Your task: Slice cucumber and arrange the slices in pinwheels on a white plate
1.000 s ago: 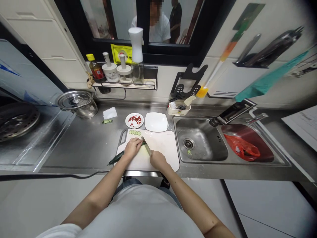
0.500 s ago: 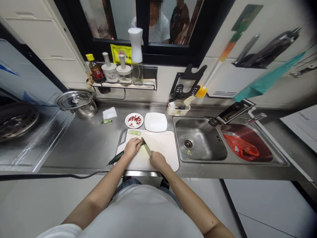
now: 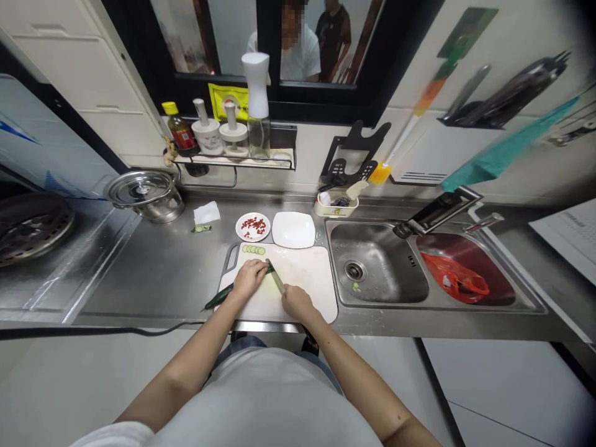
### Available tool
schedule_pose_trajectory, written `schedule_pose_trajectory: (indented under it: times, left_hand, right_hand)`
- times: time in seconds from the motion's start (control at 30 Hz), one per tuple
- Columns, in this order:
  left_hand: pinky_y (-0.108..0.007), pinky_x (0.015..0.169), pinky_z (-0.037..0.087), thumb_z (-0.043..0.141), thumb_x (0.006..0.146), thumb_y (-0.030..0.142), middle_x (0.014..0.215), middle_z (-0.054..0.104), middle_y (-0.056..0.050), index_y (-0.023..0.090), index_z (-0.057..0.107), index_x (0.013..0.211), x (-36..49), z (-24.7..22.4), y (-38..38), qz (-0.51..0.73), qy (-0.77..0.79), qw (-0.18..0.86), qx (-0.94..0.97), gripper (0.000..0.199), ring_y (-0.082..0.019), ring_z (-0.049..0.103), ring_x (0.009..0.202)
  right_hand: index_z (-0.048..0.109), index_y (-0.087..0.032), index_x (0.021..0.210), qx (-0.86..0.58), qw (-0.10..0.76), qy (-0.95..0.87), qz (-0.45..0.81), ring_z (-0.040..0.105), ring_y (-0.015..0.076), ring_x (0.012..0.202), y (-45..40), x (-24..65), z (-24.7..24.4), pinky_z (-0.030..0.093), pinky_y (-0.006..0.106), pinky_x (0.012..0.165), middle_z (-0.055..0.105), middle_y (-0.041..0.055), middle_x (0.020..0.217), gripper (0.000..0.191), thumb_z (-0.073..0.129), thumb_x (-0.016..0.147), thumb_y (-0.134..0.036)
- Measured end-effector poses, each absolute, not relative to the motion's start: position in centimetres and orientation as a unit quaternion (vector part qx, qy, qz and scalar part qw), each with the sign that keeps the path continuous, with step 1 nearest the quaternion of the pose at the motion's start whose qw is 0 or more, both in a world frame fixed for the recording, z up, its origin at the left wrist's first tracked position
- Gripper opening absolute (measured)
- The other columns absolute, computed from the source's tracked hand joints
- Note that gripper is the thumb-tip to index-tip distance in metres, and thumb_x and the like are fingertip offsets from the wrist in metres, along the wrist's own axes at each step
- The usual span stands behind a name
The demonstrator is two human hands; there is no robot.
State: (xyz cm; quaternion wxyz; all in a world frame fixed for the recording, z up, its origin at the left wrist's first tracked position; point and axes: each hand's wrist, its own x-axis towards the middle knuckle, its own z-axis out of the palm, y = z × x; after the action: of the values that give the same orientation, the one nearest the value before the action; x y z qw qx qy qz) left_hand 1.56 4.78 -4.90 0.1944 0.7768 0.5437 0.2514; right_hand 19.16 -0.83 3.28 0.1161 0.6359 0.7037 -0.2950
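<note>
Cucumber (image 3: pixel 220 298), dark green, lies slantwise over the left edge of the cutting board (image 3: pixel 310 279), its tapered end out past that edge above the near part of the steel table (image 3: pixel 135 273) and its other end under the left hand and up against the knife. From the left, a lidded pot (image 3: pixel 164 208) stands toward the table's far edge, then a white paper (image 3: pixel 207 213) with a cucumber scrap (image 3: pixel 201 228) just in front of it. The left hand (image 3: pixel 249 277) has its fingers bent down over the cucumber, gripping it against the board. Near the board's far left corner, pale green slices (image 3: pixel 254 249) overlap in a short row. Beyond them sits a round plate (image 3: pixel 239 231) of red pieces (image 3: pixel 254 222), with a white square plate (image 3: pixel 293 230) just to its right at the board's far edge. The knife (image 3: pixel 276 279) slants from the cucumber's far end back to the right hand (image 3: pixel 298 303), whose fingers are closed around its handle. Farther right, a small container (image 3: pixel 334 211) stands by the table's far edge; next come the left basin (image 3: pixel 395 276), with green bits (image 3: pixel 356 287) near its drain (image 3: pixel 355 270), and the right basin (image 3: pixel 501 288), holding a red bag (image 3: pixel 454 279).
</note>
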Motion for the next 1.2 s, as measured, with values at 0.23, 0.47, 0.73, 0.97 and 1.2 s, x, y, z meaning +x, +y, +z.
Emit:
schedule_pose_trajectory:
  times: [0.23, 0.47, 0.73, 0.97, 1.2]
  left_hand:
    - [-0.032, 0.085, 0.045, 0.049, 0.094, 0.029, 0.096, 0.067, -0.005, 0.023, 0.070, 0.101, 1.5, -4.9, 4.8, 0.254, 0.541, 0.194, 0.778, 0.023, -0.019, 0.057, 0.094]
    - [-0.032, 0.086, 0.046, 0.050, 0.093, 0.029, 0.097, 0.068, -0.006, 0.023, 0.071, 0.103, 1.4, -5.7, 5.0, 0.256, 0.547, 0.192, 0.773, 0.023, -0.019, 0.058, 0.095]
    - [-0.032, 0.085, 0.046, 0.050, 0.093, 0.029, 0.097, 0.068, -0.005, 0.023, 0.071, 0.102, 1.4, -5.5, 5.0, 0.260, 0.545, 0.193, 0.774, 0.023, -0.019, 0.058, 0.095]
    - [-0.033, 0.088, 0.046, 0.049, 0.094, 0.028, 0.097, 0.068, -0.005, 0.022, 0.071, 0.101, 1.6, -4.8, 4.6, 0.269, 0.545, 0.201, 0.768, 0.024, -0.019, 0.058, 0.095]
    - [-0.033, 0.086, 0.046, 0.049, 0.094, 0.028, 0.097, 0.068, -0.005, 0.023, 0.071, 0.101, 1.6, -4.6, 4.5, 0.266, 0.550, 0.198, 0.766, 0.024, -0.019, 0.058, 0.094]
  right_hand:
    - [0.059, -0.009, 0.118, 0.647, 0.123, 0.698, -0.283, 0.063, 0.0237, 0.105, -1.2, 18.7, 2.5, 0.046, 0.030, 0.082, 0.068, 0.0173, 0.109, 0.035, 0.033, 0.093, -0.011]
    - [0.058, -0.009, 0.118, 0.646, 0.110, 0.698, -0.288, 0.063, 0.0242, 0.105, -0.8, 18.5, 2.5, 0.045, 0.030, 0.081, 0.068, 0.0181, 0.109, 0.035, 0.035, 0.093, -0.012]
    - [0.059, -0.011, 0.115, 0.656, 0.125, 0.685, -0.291, 0.065, 0.0238, 0.102, -1.9, 18.8, 2.9, 0.046, 0.030, 0.079, 0.068, 0.0172, 0.107, 0.033, 0.035, 0.092, -0.010]
    - [0.057, -0.011, 0.116, 0.656, 0.131, 0.686, -0.286, 0.065, 0.0232, 0.102, -3.1, 19.2, 2.6, 0.045, 0.029, 0.079, 0.068, 0.0162, 0.106, 0.032, 0.035, 0.093, -0.012]
    - [0.057, -0.011, 0.115, 0.662, 0.125, 0.685, -0.277, 0.065, 0.0230, 0.101, -2.7, 18.8, 2.4, 0.045, 0.029, 0.079, 0.069, 0.0171, 0.103, 0.031, 0.034, 0.094, -0.013]
